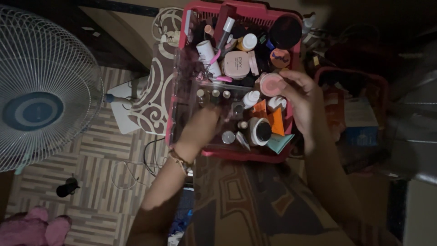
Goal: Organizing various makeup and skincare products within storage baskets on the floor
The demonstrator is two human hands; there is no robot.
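Our right hand (pixel 304 105) pinches a round pink compact (pixel 271 84), lid facing up, mid-frame; our blurred left hand (pixel 203 127) grips a clear tray (pixel 182 91), long axis vertical.

Both forearms reach forward; the left hand (pixel 203 126) curls palm-down, the right hand (pixel 304 102) pinches with raised fingertips.

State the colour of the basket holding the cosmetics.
The basket is red to deep pink plastic, seen clearest along its near rim in the head view.

Basket (pixel 236 155) of jars, fan (pixel 41 86) to its left, probably floor-standing
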